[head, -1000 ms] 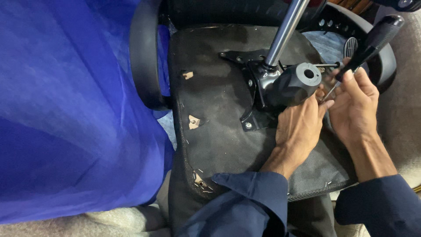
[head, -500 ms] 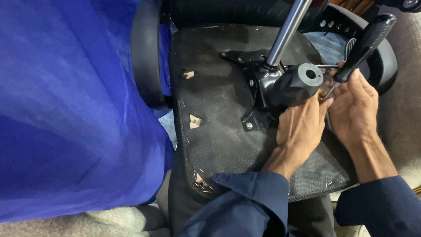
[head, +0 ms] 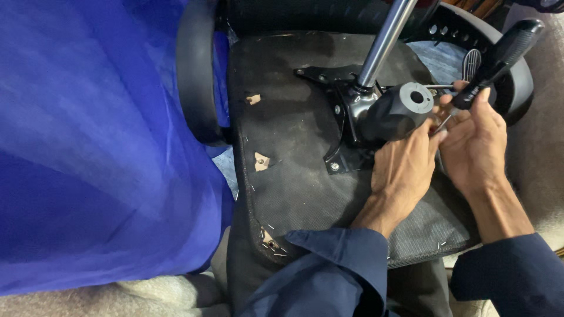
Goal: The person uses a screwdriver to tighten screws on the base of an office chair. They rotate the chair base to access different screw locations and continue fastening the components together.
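While our right hand (head: 476, 144) grips the black screwdriver (head: 499, 56), its handle has tilted a little steeper than before; our left hand (head: 405, 170) stays pressed, fingers curled, against the black mechanism (head: 393, 114) on the upturned chair seat (head: 294, 164); work continues unchanged.

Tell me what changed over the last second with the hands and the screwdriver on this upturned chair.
Little changed. The screwdriver in the right hand tilted slightly, its black handle swinging a touch up and to the right; the hand kept its grip. The left hand stayed pressed against the black mechanism under the seat base. The metal column and blue cloth did not move.
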